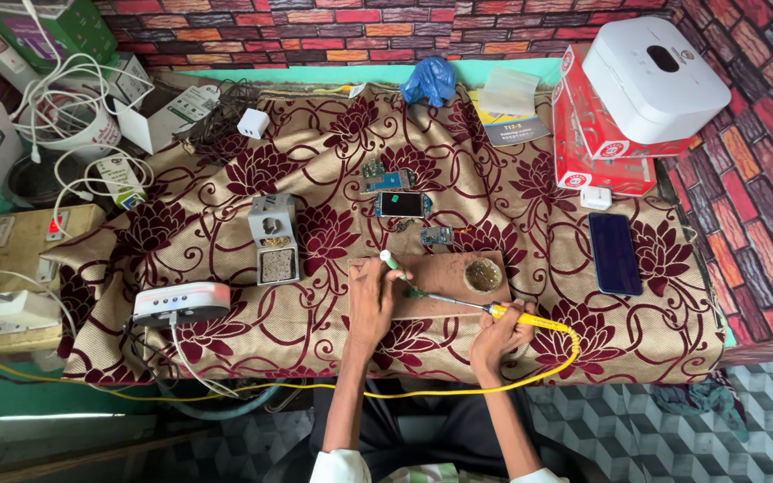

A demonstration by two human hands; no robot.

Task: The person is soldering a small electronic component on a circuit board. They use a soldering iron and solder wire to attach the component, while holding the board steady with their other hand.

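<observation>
My left hand rests on a brown wooden board and pinches a small green and white tool by a tiny green circuit piece. My right hand grips the yellow handle of a soldering iron, whose metal tip reaches left to that circuit piece. The iron's yellow cord trails off the table's front edge. A round tin of flux sits on the board's right end.
A dismantled phone and loose circuit boards lie beyond the board on the floral cloth. A soldering stand, a white station, a dark phone, red boxes, chargers and cables surround them.
</observation>
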